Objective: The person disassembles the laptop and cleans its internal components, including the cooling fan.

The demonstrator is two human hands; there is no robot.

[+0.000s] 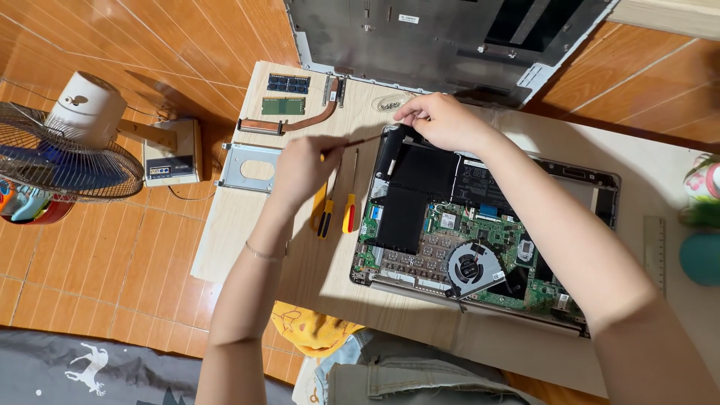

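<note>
Black battery (420,187) removal step: left hand (300,169) grip closed on screwdriver (352,144), right hand (442,120) pinching battery's top edge; next likely needs careful levering at that corner.

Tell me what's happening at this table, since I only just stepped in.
A person sits at a pale wooden table over an opened laptop base with its green circuit board and round fan exposed. The left hand holds a thin screwdriver pointed toward the laptop's upper left corner, where the right hand pinches something small beside the black battery. The grey bottom cover, a copper heat pipe and two memory sticks lie set aside.
</note>
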